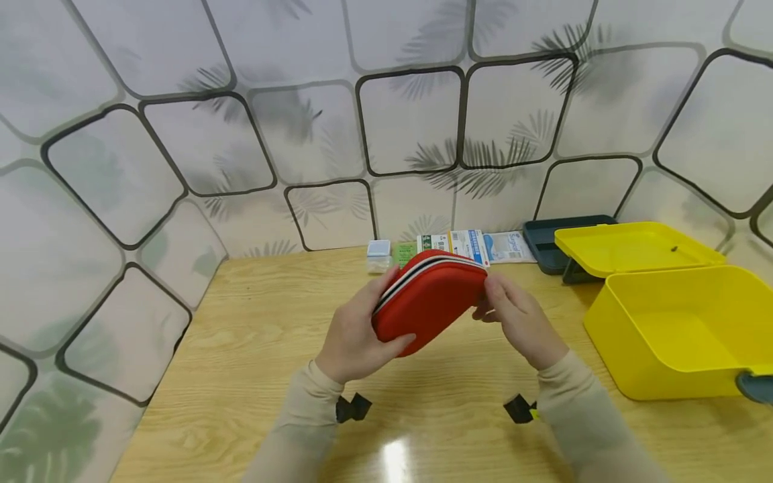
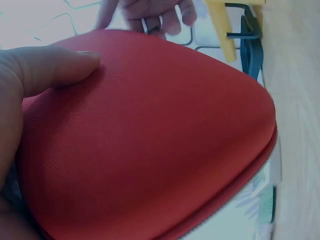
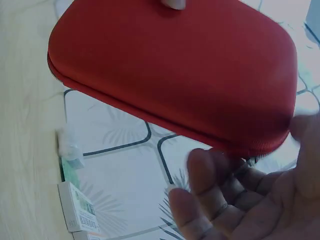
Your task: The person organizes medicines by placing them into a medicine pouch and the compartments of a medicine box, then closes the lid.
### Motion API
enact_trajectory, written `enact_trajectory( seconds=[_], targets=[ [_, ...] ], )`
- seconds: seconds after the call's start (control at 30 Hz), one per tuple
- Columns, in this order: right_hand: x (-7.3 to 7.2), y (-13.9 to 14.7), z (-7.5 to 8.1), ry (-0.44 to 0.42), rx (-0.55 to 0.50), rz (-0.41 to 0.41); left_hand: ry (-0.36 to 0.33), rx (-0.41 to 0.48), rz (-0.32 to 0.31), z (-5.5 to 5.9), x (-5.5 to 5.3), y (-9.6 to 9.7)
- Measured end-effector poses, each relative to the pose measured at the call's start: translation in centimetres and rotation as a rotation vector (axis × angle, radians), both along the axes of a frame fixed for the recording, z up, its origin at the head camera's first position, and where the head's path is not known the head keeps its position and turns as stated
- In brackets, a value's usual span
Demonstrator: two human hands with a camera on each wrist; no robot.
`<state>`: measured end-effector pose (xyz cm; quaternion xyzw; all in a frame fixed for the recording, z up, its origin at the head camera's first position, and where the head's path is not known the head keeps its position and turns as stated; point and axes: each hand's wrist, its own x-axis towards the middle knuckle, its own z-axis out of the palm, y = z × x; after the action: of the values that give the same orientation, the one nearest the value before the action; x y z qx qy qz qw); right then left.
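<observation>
A red zippered case (image 1: 431, 302) with a rounded hard shell is held tilted above the table in the head view. White and dark stripes run along its zipper edge. My left hand (image 1: 356, 339) grips the left end, its thumb lying across the red face and its other fingers hidden behind. At the opposite end is my right hand (image 1: 522, 318), with the thumb at the case's corner and the fingers curled below it. In the right wrist view, those fingers (image 3: 220, 200) bend close under the zipper edge, near a small dark zipper pull (image 3: 251, 161).
An open yellow box (image 1: 670, 362) stands at the right, its yellow lid (image 1: 640, 248) swung back. Behind it lies a dark tray (image 1: 543, 245). Along the wall are a small blue-and-white box (image 1: 378, 251), a green packet (image 1: 403, 253), printed boxes (image 1: 471, 243) and a flat packet (image 1: 508, 247).
</observation>
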<state>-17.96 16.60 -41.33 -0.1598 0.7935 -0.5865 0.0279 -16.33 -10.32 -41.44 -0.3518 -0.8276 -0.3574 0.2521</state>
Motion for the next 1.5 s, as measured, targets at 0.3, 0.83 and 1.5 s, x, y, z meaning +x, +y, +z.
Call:
enact_trajectory(
  seconds=[0.3,0.83,1.5],
  targets=[
    [0.0,0.3,0.8,-0.11,-0.11,0.055,0.098,-0.072,-0.018,1.5,0.8,-0.6],
    [0.1,-0.1,0.4,-0.137,-0.063,0.012,0.028,-0.168,-0.019,2.1,1.3,-2.0],
    [0.7,-1.0,0.1,0.013,0.046,0.0,-0.273,-0.503,0.07,1.9,2.2,-1.0]
  ],
)
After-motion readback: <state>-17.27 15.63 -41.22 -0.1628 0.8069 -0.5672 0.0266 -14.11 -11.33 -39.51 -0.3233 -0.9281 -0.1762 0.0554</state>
